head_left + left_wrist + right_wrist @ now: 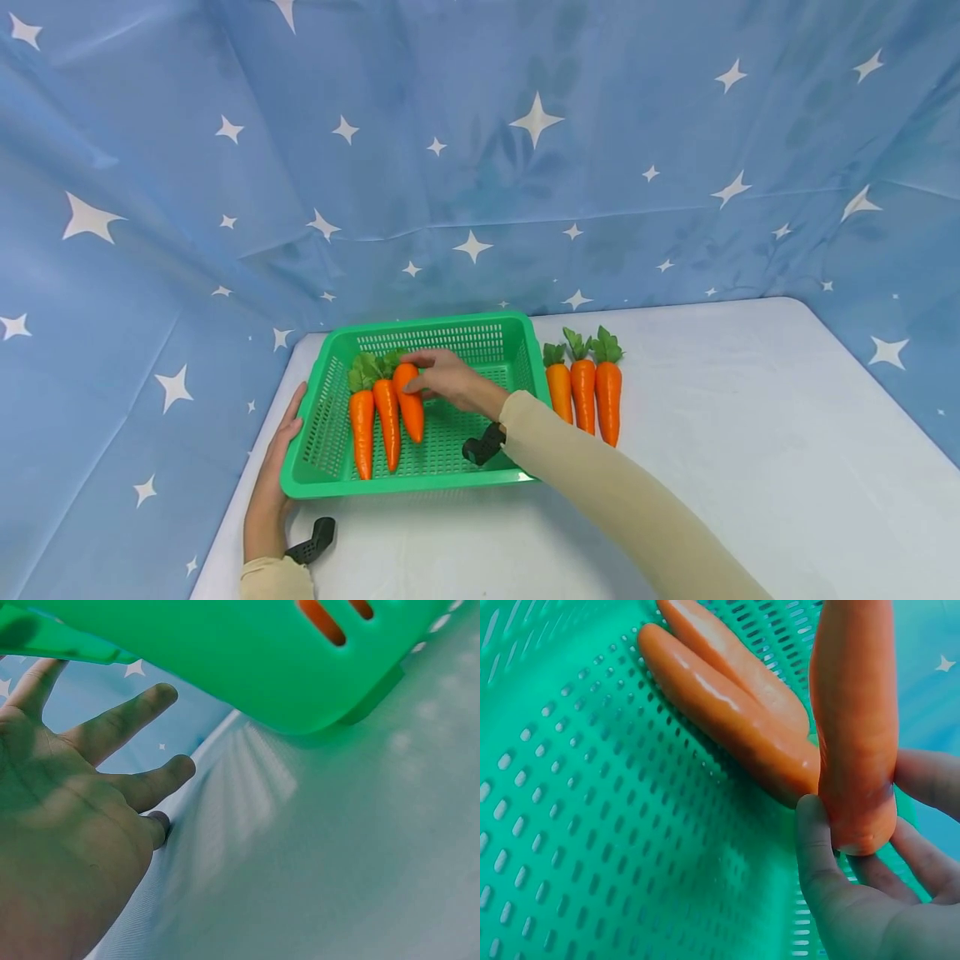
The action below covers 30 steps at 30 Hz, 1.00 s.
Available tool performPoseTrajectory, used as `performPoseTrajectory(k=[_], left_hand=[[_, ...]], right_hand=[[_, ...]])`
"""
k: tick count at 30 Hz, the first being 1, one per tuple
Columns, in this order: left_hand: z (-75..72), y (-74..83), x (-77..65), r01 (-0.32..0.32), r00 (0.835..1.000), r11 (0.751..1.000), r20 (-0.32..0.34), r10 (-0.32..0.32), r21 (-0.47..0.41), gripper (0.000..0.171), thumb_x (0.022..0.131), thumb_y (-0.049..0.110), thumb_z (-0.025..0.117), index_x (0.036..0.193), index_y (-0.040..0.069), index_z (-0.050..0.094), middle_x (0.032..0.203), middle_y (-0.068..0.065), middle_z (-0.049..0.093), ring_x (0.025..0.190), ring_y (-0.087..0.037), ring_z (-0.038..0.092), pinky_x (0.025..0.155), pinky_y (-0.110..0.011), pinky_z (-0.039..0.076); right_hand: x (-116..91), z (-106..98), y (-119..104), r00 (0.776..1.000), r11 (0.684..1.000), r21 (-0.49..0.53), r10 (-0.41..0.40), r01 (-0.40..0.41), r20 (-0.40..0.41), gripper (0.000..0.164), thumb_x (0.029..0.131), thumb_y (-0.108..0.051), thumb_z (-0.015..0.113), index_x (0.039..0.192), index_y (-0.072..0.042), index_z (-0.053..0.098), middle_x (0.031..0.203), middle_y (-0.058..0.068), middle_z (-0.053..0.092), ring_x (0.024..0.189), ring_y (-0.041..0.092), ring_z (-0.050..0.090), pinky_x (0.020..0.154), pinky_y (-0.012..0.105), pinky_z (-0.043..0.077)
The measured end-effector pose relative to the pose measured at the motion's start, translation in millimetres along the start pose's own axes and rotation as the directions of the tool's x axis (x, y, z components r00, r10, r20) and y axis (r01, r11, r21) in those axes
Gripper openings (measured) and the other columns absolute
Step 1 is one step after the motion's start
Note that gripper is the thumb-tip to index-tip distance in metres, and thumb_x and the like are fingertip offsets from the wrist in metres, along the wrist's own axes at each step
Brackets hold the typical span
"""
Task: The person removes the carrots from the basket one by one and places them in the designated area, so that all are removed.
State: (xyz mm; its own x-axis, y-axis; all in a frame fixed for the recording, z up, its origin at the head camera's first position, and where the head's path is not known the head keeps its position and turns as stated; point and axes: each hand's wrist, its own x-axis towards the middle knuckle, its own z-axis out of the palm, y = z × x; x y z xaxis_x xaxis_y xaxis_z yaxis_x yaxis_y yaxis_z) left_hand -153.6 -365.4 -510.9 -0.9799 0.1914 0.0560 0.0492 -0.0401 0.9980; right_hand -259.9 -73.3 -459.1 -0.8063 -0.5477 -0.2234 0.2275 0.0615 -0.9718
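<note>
A green plastic basket stands on the table with two carrots lying side by side in its left half, leafy tops toward the back. My right hand pinches a third carrot near its thick top end, thumb on one side and fingers on the other. That carrot is held over the basket beside the other two, its tip pointing toward the front. My left hand rests against the basket's left side, and in the left wrist view its fingers are straight and spread.
Right of the basket, three more carrots lie in a row on the white tabletop, partly hidden by the right sleeve. A blue star-patterned curtain hangs behind and along the left side. Each wrist wears a black device.
</note>
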Motion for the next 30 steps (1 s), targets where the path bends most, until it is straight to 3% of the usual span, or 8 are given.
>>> performPoseTrajectory(k=[22, 30], left_hand=[[-0.2, 0.9, -0.4, 0.02, 1.0, 1.0, -0.011, -0.02, 0.014, 0.07, 0.118, 0.042, 0.023, 0.172, 0.017, -0.015, 0.176, -0.022, -0.014, 0.161, -0.042, -0.006, 0.115, -0.017, 0.03], [0.7, 0.5, -0.3, 0.011, 1.0, 1.0, -0.007, -0.011, 0.009, 0.07, 0.118, 0.041, 0.022, 0.171, 0.015, -0.016, 0.175, -0.023, -0.015, 0.161, -0.041, -0.005, 0.114, -0.017, 0.031]], right_hand=[[-14.4, -2.1, -16.8, 0.998, 0.992, 0.117, -0.047, 0.043, 0.033, 0.061, 0.097, 0.012, 0.068, 0.155, 0.001, 0.055, 0.162, 0.015, 0.046, 0.123, 0.031, 0.065, 0.106, 0.054, 0.052], [-20.9, -7.8, -27.6, 0.996, 0.987, 0.141, -0.086, 0.08, 0.036, 0.059, 0.097, 0.009, 0.069, 0.154, -0.002, 0.056, 0.166, 0.013, 0.042, 0.118, 0.029, 0.067, 0.102, 0.048, 0.055]])
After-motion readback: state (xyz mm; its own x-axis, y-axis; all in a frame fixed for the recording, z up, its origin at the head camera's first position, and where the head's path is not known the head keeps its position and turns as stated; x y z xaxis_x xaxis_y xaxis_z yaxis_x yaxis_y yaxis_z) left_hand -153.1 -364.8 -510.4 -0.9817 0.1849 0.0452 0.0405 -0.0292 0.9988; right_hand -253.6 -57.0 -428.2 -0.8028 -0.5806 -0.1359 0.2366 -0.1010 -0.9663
